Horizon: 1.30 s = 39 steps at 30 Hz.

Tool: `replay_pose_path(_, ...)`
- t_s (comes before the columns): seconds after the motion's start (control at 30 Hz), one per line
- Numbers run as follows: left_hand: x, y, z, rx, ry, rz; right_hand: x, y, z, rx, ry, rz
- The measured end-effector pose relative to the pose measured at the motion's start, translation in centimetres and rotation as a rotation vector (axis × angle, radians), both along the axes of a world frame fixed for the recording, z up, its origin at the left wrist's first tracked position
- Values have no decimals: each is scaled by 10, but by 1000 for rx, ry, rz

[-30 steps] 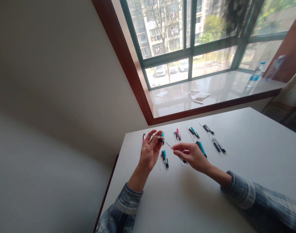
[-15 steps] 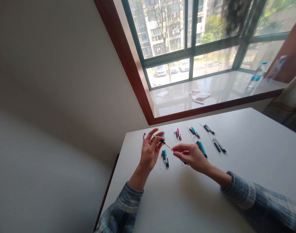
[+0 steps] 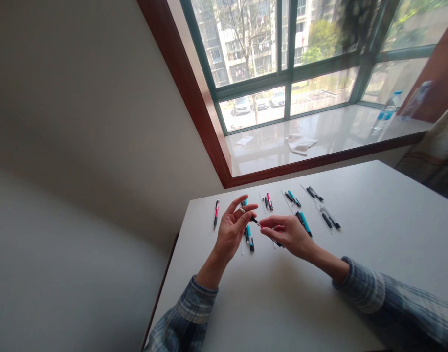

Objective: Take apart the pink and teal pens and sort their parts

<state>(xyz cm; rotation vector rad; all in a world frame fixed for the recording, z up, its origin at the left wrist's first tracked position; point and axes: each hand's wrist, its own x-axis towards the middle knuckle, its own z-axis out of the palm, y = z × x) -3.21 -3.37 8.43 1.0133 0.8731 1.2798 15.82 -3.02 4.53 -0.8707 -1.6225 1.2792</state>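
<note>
My left hand [image 3: 233, 230] is raised over the white table [image 3: 301, 293], its thumb and fingers pinching a small dark pen part [image 3: 250, 216]. My right hand [image 3: 288, 232] is closed in a pinch on a thin pen refill [image 3: 258, 224] whose tip meets that dark part; something pink and black shows under its fingers. Between and below the hands lies a teal pen [image 3: 249, 234] with black pieces. A pink pen [image 3: 216, 211] lies left of my left hand.
Several pen pieces in teal, pink and black [image 3: 304, 210] lie in rows beyond my hands. The table's left edge [image 3: 168, 274] drops off by the wall. A windowsill [image 3: 319, 142] behind holds cloth [image 3: 300, 144] and a water bottle [image 3: 387, 113].
The two hands have drawn closer together, and the refill tip now meets the dark part in my left hand. The pink pen at the left is now uncovered.
</note>
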Motion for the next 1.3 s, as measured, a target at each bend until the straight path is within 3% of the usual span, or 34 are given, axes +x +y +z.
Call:
replay_pose_path(0.8,7,-4,-5,-10,89,-35,0,0,-5,-35,92,-4)
replay_pose_path(1.3,1,-1,-15,42,102,-11,-2,2,-10,-247,224,118)
